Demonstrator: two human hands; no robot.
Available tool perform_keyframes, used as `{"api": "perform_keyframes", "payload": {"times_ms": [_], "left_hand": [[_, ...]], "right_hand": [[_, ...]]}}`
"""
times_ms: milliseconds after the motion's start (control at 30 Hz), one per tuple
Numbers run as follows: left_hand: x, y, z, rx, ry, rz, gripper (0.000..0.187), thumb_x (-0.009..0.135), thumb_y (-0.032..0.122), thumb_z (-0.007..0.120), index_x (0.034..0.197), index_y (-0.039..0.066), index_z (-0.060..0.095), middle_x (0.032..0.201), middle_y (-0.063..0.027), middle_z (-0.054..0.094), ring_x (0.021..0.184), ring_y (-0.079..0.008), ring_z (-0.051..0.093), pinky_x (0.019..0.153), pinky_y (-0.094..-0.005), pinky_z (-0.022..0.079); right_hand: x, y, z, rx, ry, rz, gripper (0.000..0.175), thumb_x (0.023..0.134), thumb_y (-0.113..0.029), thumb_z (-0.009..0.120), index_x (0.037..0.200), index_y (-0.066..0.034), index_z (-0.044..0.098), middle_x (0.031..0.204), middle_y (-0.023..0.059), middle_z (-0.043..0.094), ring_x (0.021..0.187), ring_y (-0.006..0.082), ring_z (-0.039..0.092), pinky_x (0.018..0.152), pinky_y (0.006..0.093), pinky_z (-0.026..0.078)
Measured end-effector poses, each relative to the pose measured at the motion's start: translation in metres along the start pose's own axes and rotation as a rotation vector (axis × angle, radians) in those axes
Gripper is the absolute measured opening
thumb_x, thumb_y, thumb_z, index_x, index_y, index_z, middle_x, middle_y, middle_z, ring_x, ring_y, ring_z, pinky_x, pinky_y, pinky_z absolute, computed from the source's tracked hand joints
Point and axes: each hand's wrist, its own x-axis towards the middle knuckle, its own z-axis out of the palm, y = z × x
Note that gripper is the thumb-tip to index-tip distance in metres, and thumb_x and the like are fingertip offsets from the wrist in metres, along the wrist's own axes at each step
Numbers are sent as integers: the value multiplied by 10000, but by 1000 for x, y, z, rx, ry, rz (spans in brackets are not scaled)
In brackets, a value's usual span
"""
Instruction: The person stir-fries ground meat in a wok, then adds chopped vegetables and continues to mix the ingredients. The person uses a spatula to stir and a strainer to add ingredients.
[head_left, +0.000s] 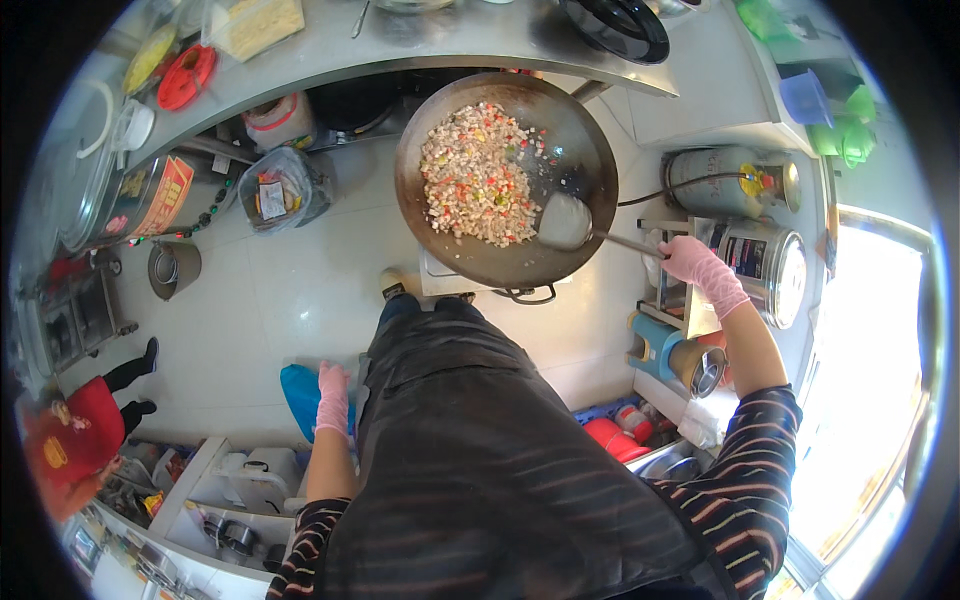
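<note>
My right hand (690, 262), in a pink glove, grips the handle of a metal wok spatula (566, 222). The spatula's blade rests inside a large wok (585, 135), at the right edge of a heap of diced food (480, 176) with red, yellow and green bits. The food covers the left and middle of the wok. My left hand (333, 379), also in a pink glove, hangs at my left side beside a blue bag (300, 397); whether its fingers hold the bag cannot be told.
A steel counter (465, 34) runs beyond the wok, with a black plate (619, 30) on it. A gas cylinder (712, 180) and a steel pot (765, 262) stand at right. A lined bin (281, 191) is at left. Another person (82, 435) stands at lower left.
</note>
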Motion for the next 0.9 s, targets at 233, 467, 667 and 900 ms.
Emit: {"api": "perform_keyframes", "payload": {"times_ms": [233, 467, 667, 900], "left_hand": [[-38, -5, 0, 109, 1, -63, 581, 780, 59, 454, 1305, 27, 207, 905, -130, 523, 617, -181, 540, 490, -266, 416], [-26, -11, -24, 48, 79, -134, 592, 772, 42, 456, 1307, 48, 202, 956, -138, 514, 629, -201, 548, 476, -272, 414], [-9, -19, -23, 12, 49, -93, 581, 772, 35, 448, 1301, 52, 211, 903, -128, 513, 618, -216, 557, 434, -282, 402], [-8, -12, -20, 52, 42, -77, 586, 765, 9, 450, 1300, 46, 211, 894, -129, 514, 593, -210, 550, 434, -269, 402]], "right_hand": [[55, -73, 10, 843, -202, -54, 226, 831, -168, 470, 1022, -81, 557, 503, 13, 444, 368, 90, 392, 327, 256, 322], [14, 4, -39, 648, -455, 81, 262, 862, -182, 439, 1102, -97, 502, 519, -6, 432, 354, 71, 358, 315, 235, 292], [26, -84, 30, 496, -272, -275, 240, 844, -239, 435, 957, -57, 544, 463, -10, 418, 350, 99, 388, 331, 283, 327], [51, -169, 101, 1849, -364, 14, 219, 887, -240, 424, 1059, -114, 474, 544, -17, 430, 365, 84, 329, 308, 227, 266]]}}
